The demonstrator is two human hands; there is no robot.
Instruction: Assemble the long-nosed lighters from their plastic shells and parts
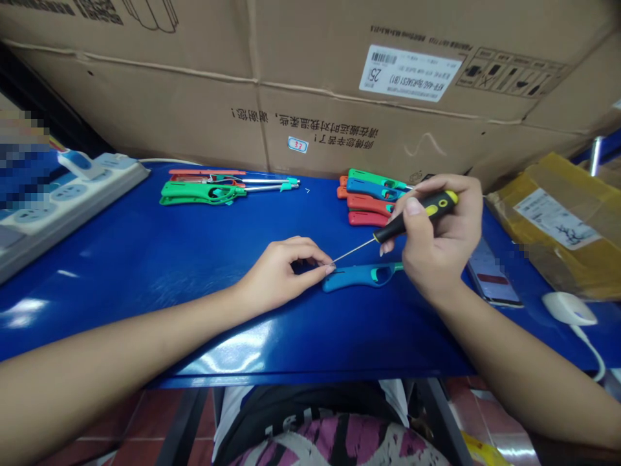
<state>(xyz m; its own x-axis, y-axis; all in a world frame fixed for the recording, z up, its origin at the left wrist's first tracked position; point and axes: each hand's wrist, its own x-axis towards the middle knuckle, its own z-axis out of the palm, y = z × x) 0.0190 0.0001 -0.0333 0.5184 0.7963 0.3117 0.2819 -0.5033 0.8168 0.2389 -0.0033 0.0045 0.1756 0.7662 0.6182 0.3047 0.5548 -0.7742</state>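
My right hand (439,249) grips a black and yellow screwdriver (417,217), its thin shaft slanting down to the left. At the shaft's tip, thumb and fingers of my left hand (286,268) are pinched together. Whatever they hold there is too small to make out. Just beside those fingertips, a blue long-necked lighter (354,277) with a teal trigger lies flat on the blue table (204,259). Its right end disappears behind my right hand.
Several coloured lighters lie behind my right hand, a green one (369,176) among them. Another green lighter (194,193) lies back left. A cardboard box (194,97) stands behind. Around the sides are a power strip (63,194), phone (492,275), yellow package (572,226) and white charger (568,308).
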